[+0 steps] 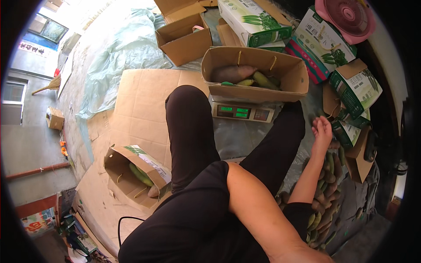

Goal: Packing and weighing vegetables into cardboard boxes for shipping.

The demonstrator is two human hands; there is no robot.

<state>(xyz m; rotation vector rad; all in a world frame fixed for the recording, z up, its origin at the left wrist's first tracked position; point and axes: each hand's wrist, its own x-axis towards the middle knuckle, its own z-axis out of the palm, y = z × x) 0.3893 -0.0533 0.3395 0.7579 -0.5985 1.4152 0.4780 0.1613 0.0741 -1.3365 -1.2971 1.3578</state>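
Fingers (320, 123) of my right hand (323, 130) sit half-curled, holding nothing I can see, near a green-and-white carton (347, 133) and piled brown-and-green produce (328, 176).

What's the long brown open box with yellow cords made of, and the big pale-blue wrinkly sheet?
The long brown open box looks like matt cardboard, with plain, flat walls. The pale-blue wrinkly sheet seems thin, slightly shiny plastic, because its crumples catch light, though I can't be certain.
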